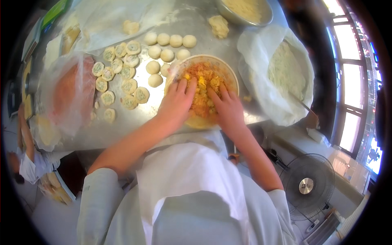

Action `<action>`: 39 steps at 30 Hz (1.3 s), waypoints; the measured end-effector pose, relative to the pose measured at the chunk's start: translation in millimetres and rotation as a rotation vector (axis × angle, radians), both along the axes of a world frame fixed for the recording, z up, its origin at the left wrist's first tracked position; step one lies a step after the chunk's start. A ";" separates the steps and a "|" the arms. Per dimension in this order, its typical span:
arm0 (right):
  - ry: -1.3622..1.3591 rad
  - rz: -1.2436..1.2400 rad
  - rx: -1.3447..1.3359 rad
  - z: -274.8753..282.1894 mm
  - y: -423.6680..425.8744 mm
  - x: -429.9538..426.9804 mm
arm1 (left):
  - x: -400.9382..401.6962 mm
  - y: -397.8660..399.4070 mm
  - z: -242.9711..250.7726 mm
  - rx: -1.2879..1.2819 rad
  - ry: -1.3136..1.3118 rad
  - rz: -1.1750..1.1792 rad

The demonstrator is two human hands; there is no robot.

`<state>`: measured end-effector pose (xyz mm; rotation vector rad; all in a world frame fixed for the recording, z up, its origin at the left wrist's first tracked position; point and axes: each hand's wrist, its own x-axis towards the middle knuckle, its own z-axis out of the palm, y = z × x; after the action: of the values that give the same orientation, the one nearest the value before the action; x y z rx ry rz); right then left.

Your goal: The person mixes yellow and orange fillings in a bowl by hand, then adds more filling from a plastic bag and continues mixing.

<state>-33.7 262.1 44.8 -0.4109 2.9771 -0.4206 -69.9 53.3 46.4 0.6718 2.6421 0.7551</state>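
A round bowl [235, 73] at the table's near edge holds an orange, crumbly food mixture [200, 101] with yellow bits. My left hand [177, 101] reaches in from the left, its fingertips in the mixture. From the right, my right hand [226, 105] dips its fingers into the same mixture; whether either hand grips any of it is hidden. Beyond the bowl lie several smooth dough balls [176, 40]. To their left sit several flattened dough rounds [129, 86] with a greenish filling showing. A rough dough lump [218, 27] lies at the back.
On the metal table [131, 119], a plastic bag with a pink mass [73, 92] lies left. A plastic-lined container of pale green mixture [286, 70] stands right, a metal bowl [266, 15] behind. A fan [306, 186] is at lower right. A co-worker [33, 162] is at far left.
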 end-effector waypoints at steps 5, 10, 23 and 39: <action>-0.028 -0.107 -0.161 -21.7 0.6 -16.1 | -3.2 8.9 -20.4 -0.011 0.057 0.084; -0.052 -0.285 -0.558 -26.7 4.5 -27.6 | -20.7 11.4 -22.4 0.387 0.009 0.337; -0.188 -0.225 -0.632 41.4 0.9 -33.9 | -9.6 4.9 -9.8 0.686 -0.294 0.428; 0.005 -0.014 -0.176 -0.1 -12.7 -10.2 | 12.4 8.5 -3.9 0.073 0.074 0.088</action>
<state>-43.9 249.4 44.7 -0.4074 2.9598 -0.6878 -57.5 61.8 42.5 0.6166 2.7382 0.8706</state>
